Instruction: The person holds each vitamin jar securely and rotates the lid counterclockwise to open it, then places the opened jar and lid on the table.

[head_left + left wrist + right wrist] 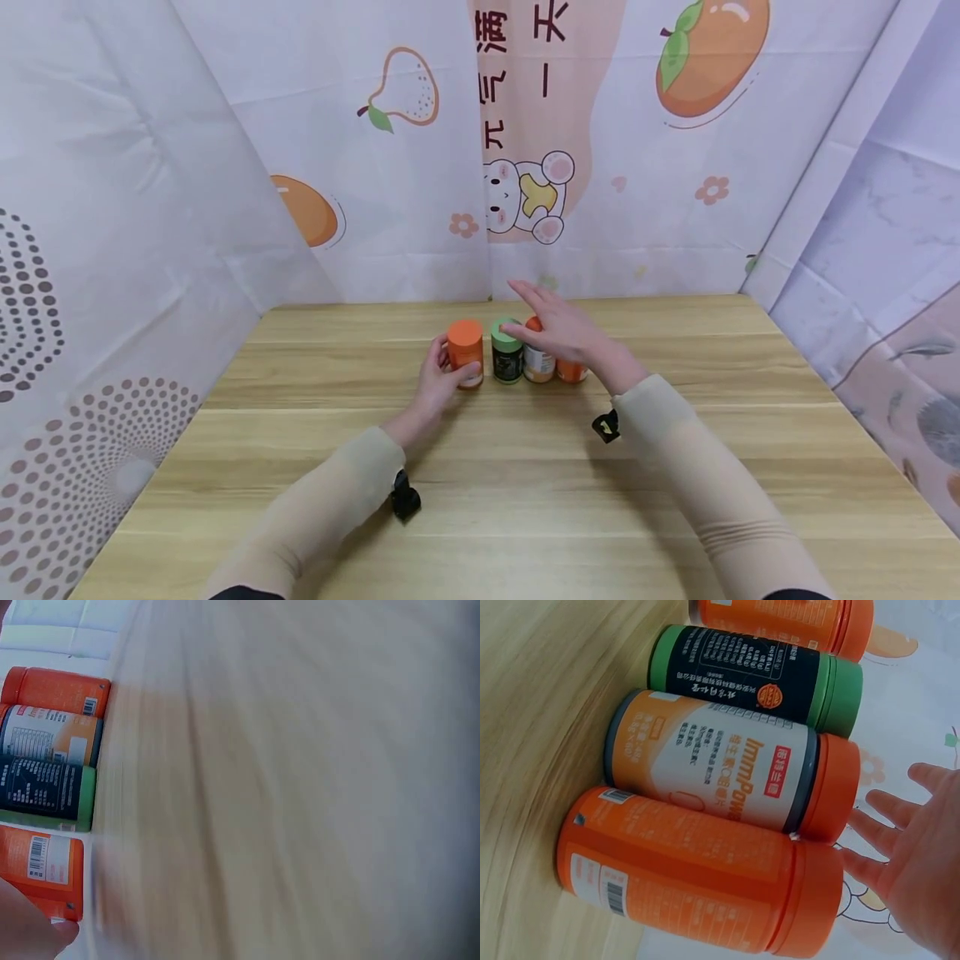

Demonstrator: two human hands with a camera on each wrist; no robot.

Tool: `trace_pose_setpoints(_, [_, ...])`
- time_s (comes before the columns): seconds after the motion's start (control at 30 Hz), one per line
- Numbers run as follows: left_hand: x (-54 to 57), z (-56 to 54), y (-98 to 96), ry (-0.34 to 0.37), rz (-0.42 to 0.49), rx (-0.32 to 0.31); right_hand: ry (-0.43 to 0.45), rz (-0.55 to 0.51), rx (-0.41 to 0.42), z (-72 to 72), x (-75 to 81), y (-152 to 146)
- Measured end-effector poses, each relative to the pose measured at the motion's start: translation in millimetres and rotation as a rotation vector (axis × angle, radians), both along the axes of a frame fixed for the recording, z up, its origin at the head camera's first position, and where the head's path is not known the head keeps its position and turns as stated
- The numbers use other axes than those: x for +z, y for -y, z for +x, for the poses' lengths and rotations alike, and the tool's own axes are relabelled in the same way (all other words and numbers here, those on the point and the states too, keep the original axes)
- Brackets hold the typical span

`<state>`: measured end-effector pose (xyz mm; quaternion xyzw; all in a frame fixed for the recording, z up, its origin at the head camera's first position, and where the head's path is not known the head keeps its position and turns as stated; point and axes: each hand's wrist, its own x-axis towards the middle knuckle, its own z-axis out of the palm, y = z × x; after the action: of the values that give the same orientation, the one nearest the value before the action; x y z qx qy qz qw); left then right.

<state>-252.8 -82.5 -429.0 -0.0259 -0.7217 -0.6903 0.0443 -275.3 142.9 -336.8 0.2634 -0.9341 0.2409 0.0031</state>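
Observation:
Four supplement bottles stand upright in a row, so several at once. My left hand grips the leftmost orange bottle, thumb on the near side and fingers curled behind it. A small gap separates that bottle from the dark bottle with a green lid. Beside it come a white-and-orange labelled bottle with an orange cap and another orange bottle. Above these two my right hand hovers with fingers spread, holding nothing; in the right wrist view its fingertips are close to the caps.
The bottles stand on a wood-grain table, near its back edge. A fruit-printed cloth hangs right behind them. Patterned cloth also hangs at the left and right sides. Black straps dangle by both wrists.

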Motion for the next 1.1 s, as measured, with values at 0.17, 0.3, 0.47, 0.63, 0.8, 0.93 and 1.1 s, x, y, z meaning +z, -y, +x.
trace_pose_setpoints(0.17, [7.7,5.2,12.8,-0.041,-0.036,-0.037,0.010,-0.012,0.014,2.0,2.1,3.3])
trace_pose_setpoints(0.3, [17.5,10.7,22.2,-0.078,-0.031,-0.064,0.031,-0.024,0.028,6.0,6.5,5.4])
trace_pose_setpoints(0.47, [30.8,17.3,33.7,-0.138,-0.067,-0.094,0.043,-0.040,0.062,12.6,14.3,8.9])
trace_pose_setpoints(0.63, [40.9,24.2,43.6,-0.181,-0.133,-0.130,0.044,-0.035,0.101,18.5,20.9,14.5])
trace_pose_setpoints(0.8, [48.5,31.7,49.8,-0.247,-0.236,-0.152,0.044,-0.052,0.127,22.5,22.9,17.5])
trace_pose_setpoints(0.93, [55.8,37.4,53.3,-0.271,-0.310,-0.171,0.034,-0.063,0.154,25.0,22.6,16.2])
trace_pose_setpoints(1.1, [67.6,43.4,57.4,-0.284,-0.398,-0.197,0.011,-0.074,0.191,29.9,23.9,13.9])
